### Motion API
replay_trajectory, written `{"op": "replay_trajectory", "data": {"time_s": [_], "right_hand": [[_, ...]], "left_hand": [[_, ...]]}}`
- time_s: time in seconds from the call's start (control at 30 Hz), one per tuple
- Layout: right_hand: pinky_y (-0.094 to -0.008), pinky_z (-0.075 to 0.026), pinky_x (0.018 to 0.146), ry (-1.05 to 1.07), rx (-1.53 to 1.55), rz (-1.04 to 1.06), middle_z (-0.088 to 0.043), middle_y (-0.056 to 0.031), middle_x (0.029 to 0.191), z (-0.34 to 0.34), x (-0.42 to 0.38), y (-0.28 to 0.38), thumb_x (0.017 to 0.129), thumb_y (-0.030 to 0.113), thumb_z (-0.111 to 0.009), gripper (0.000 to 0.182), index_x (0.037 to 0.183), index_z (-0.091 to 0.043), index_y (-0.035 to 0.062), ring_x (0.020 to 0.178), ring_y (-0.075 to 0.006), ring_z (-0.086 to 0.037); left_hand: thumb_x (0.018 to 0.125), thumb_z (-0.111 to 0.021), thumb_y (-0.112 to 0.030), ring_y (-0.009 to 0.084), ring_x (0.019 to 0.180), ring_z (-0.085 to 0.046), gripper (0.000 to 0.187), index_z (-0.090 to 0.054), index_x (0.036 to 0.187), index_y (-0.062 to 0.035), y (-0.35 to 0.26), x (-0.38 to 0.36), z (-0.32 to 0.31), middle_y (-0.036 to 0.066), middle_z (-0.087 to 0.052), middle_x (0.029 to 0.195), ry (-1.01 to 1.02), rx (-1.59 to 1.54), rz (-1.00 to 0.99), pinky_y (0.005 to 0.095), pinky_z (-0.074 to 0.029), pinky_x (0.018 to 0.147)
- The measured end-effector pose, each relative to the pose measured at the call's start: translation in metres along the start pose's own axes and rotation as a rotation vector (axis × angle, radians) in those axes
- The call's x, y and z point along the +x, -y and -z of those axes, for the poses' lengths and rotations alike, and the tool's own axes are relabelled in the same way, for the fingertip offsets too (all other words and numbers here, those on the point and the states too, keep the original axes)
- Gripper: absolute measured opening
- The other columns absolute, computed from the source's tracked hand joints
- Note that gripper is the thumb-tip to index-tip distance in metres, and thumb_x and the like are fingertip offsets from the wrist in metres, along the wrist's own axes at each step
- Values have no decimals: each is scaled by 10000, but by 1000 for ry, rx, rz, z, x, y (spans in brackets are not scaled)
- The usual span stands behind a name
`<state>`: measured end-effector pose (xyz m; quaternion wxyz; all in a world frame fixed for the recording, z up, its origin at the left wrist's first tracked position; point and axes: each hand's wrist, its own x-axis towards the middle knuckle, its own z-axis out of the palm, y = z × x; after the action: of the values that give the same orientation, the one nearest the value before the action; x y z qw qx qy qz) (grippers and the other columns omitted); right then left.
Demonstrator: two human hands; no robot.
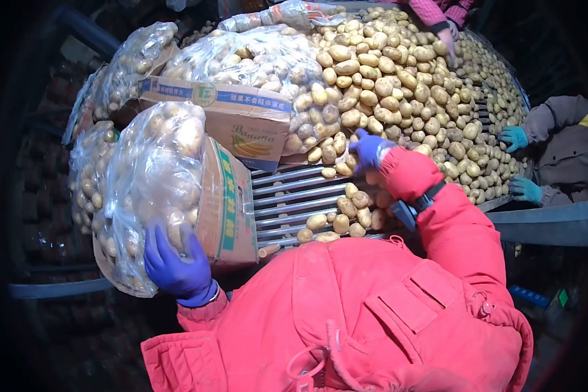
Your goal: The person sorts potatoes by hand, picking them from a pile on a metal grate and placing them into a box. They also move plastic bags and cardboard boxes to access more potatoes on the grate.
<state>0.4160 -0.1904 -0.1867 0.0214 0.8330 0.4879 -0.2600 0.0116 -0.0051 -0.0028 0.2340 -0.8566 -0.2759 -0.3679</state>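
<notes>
My left hand, in a purple glove, lies with fingers spread against a clear plastic bag of potatoes. That bag bulges out of a cardboard box with green print. Over the roller table, my right hand, in a matching glove, touches the edge of a large heap of potatoes; its fingers are partly extended, and whether a potato is under the palm is hidden. Several loose potatoes lie on the metal rollers below it.
Behind stands a banana carton beside another bagged load of potatoes. More filled bags are at the left. Across the heap, a co-worker's teal gloves rest at the right, and another person's hand reaches in from the top.
</notes>
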Motion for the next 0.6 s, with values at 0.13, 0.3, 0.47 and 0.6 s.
{"op": "replay_trajectory", "data": {"time_s": [0.13,0.3,0.47,0.6], "right_hand": [[-478,-508,1100,-160,273,-2,-427,-236,1588,-35,-69,-11,681,509,-888,777,1351,-694,166,1304,-450,-597],[-458,-525,1014,-293,1259,-123,-672,-189,1184,-55,-182,-33,766,430,-876,640,1190,-704,-17,1163,-331,-640],[-326,-562,773,-89,2122,52,-688,-164,1128,-91,-276,-37,910,532,-705,571,1185,-673,32,1145,-268,-670],[-387,-597,834,-245,2470,32,-708,-211,1271,-192,-318,-14,990,478,-654,634,1439,-589,34,1007,-392,-753]], "left_hand": [[956,-747,-164,364,1138,-689,372,-688,1275,17,-2,0,0,175,-707,1259,-15,-2,-8,456,-546,974],[975,-739,-167,367,1130,-693,350,-690,1269,16,-1,1,-1,178,-707,1258,0,-26,-5,453,-551,968],[996,-717,-183,373,1174,-672,394,-662,1311,46,7,-5,-3,192,-697,1292,29,19,-57,455,-535,1002],[1015,-691,-195,378,1187,-664,392,-658,1328,39,14,-9,-7,193,-687,1317,41,33,-64,463,-529,1023]]}}
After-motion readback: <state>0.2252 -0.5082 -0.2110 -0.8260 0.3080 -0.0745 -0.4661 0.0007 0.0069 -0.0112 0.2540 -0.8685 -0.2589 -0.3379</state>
